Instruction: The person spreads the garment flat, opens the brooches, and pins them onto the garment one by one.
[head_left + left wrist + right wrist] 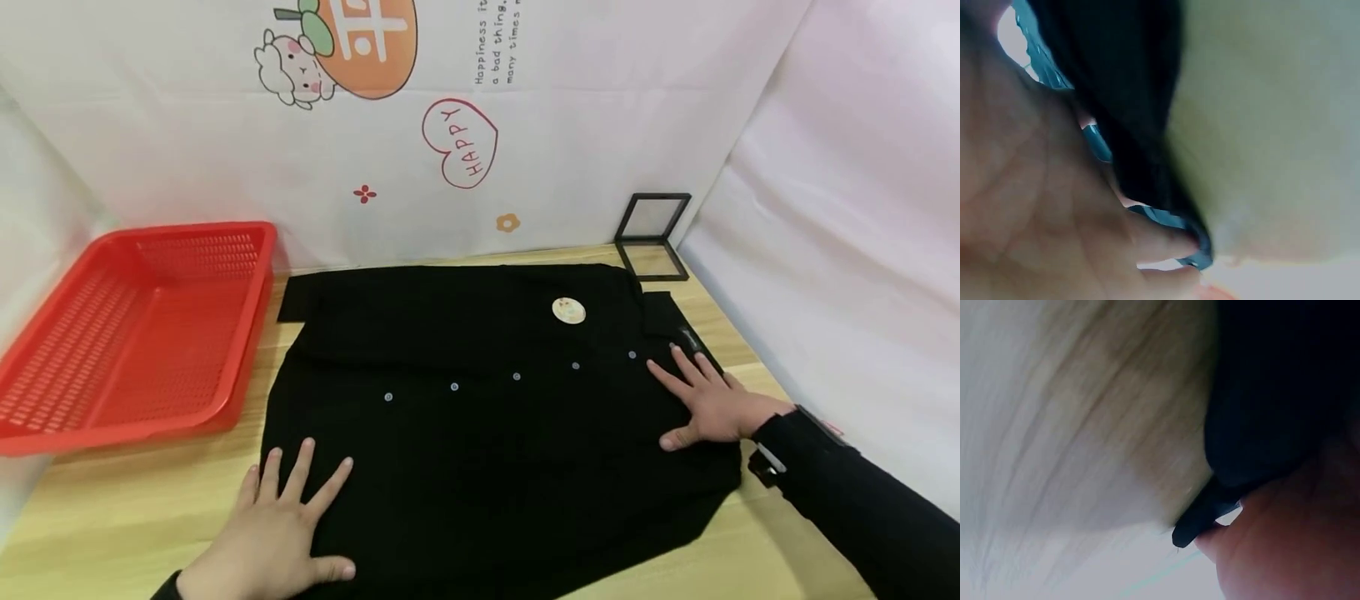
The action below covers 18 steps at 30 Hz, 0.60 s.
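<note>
A black buttoned shirt [480, 467] lies spread sideways on the wooden table, its row of pale buttons running across the middle. A round light patch [568, 311] shows on its upper right part, and a small label sits near the right edge. My left hand [270, 525] rests with fingers spread at the shirt's lower left edge. On the right side my right hand [708, 408] lies over the cloth, fingers also spread. In the left wrist view the palm [1035, 175] is beside the dark cloth edge; the right wrist view shows the right palm [1285, 537] likewise.
A red plastic basket [247, 350] with perforated sides stands left of the shirt. At the back right, a black-edged frame-like stand [652, 277] leans by the wall. White printed cloth [600, 150] hangs behind, and plain white cloth borders the sides. Bare wooden table [112, 517] shows around the shirt.
</note>
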Each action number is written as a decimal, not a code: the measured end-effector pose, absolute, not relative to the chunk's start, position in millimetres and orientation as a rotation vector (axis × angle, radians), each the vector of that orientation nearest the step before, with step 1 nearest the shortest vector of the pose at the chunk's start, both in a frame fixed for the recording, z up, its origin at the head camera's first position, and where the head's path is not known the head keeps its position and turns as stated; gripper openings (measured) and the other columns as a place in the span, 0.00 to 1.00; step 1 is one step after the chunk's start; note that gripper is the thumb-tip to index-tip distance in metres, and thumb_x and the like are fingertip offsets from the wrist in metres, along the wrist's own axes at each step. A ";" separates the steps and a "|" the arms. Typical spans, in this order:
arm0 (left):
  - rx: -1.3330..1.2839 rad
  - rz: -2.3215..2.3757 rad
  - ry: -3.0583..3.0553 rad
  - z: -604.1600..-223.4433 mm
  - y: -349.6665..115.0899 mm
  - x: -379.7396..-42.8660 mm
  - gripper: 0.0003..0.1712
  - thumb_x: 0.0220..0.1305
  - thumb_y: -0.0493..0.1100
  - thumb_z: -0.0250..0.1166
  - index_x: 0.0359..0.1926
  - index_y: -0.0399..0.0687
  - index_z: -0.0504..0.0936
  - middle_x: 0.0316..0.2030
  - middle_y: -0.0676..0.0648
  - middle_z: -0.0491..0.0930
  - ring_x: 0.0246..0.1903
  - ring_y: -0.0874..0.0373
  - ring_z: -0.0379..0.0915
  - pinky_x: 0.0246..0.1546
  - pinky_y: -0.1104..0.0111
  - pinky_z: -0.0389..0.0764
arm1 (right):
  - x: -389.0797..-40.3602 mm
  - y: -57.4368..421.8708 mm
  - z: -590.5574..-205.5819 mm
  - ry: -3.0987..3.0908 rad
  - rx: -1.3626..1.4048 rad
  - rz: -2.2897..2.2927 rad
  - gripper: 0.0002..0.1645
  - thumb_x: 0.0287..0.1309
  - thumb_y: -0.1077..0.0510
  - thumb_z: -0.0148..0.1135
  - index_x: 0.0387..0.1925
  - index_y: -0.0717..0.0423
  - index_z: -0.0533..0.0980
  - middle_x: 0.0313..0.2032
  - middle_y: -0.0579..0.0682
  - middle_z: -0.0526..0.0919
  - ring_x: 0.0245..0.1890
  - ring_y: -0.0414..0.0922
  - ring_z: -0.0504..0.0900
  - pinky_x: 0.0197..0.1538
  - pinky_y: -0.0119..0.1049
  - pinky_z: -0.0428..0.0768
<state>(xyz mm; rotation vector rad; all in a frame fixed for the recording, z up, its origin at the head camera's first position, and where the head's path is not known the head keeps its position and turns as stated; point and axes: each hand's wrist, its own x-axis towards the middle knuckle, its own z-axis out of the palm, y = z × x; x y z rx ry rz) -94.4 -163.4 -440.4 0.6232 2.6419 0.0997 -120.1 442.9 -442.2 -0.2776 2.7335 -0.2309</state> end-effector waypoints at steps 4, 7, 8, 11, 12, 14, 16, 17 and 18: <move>0.640 0.157 2.753 -430.7 -163.0 -106.1 0.56 0.53 0.85 0.49 0.75 0.59 0.65 0.74 0.32 0.52 0.69 0.23 0.40 0.62 0.31 0.40 | -138.7 433.6 -421.6 2.702 -0.216 -0.264 0.65 0.51 0.22 0.61 0.79 0.52 0.50 0.74 0.73 0.38 0.68 0.79 0.39 0.56 0.80 0.48; 0.631 0.207 2.899 -419.7 -155.4 -114.9 0.48 0.64 0.77 0.52 0.74 0.54 0.66 0.73 0.30 0.52 0.71 0.27 0.36 0.64 0.34 0.38 | -153.9 428.6 -408.9 2.778 -0.149 -0.237 0.60 0.59 0.24 0.57 0.77 0.59 0.53 0.72 0.75 0.43 0.68 0.79 0.41 0.57 0.78 0.47; 0.624 0.219 2.944 -416.2 -151.1 -118.9 0.47 0.66 0.75 0.52 0.75 0.53 0.64 0.74 0.30 0.50 0.72 0.28 0.33 0.65 0.35 0.37 | -156.7 426.2 -405.3 2.826 -0.122 -0.227 0.59 0.61 0.24 0.54 0.77 0.60 0.52 0.72 0.76 0.43 0.68 0.79 0.41 0.57 0.78 0.46; 0.600 0.266 3.028 -409.0 -134.0 -130.9 0.46 0.69 0.72 0.50 0.77 0.52 0.58 0.76 0.32 0.42 0.73 0.33 0.23 0.67 0.38 0.31 | -160.5 413.5 -395.5 2.993 -0.008 -0.217 0.58 0.64 0.24 0.49 0.79 0.55 0.46 0.74 0.73 0.40 0.70 0.76 0.38 0.60 0.77 0.39; 0.587 0.285 3.037 -407.8 -127.8 -134.6 0.46 0.69 0.73 0.47 0.78 0.53 0.56 0.76 0.33 0.41 0.73 0.34 0.20 0.67 0.39 0.29 | -159.9 407.4 -392.9 3.051 0.030 -0.229 0.57 0.65 0.24 0.47 0.79 0.53 0.44 0.74 0.72 0.39 0.70 0.75 0.35 0.60 0.77 0.37; 0.563 0.324 3.047 -406.8 -115.4 -141.3 0.47 0.69 0.75 0.42 0.78 0.55 0.54 0.77 0.34 0.39 0.73 0.37 0.16 0.68 0.40 0.28 | -156.9 392.5 -387.7 3.146 0.107 -0.257 0.55 0.66 0.24 0.43 0.80 0.51 0.42 0.75 0.70 0.37 0.71 0.74 0.31 0.58 0.79 0.33; 0.515 0.359 3.042 -406.9 -104.9 -147.1 0.49 0.68 0.78 0.39 0.79 0.55 0.53 0.77 0.34 0.38 0.73 0.38 0.15 0.67 0.40 0.28 | -152.7 374.5 -385.3 3.210 0.179 -0.291 0.53 0.67 0.24 0.40 0.80 0.49 0.42 0.75 0.69 0.35 0.71 0.73 0.27 0.57 0.80 0.30; 0.483 0.371 3.036 -407.3 -100.6 -149.6 0.50 0.67 0.78 0.38 0.79 0.55 0.52 0.77 0.34 0.38 0.73 0.37 0.14 0.67 0.40 0.27 | -150.6 364.4 -385.1 3.229 0.208 -0.310 0.53 0.67 0.23 0.38 0.80 0.48 0.42 0.76 0.68 0.35 0.70 0.73 0.25 0.56 0.80 0.30; 0.447 0.374 3.030 -407.7 -96.8 -151.8 0.51 0.66 0.79 0.37 0.79 0.54 0.52 0.77 0.34 0.37 0.72 0.36 0.14 0.67 0.40 0.26 | -148.3 353.8 -385.3 3.236 0.231 -0.328 0.53 0.67 0.23 0.37 0.80 0.47 0.42 0.76 0.67 0.34 0.70 0.72 0.24 0.56 0.80 0.29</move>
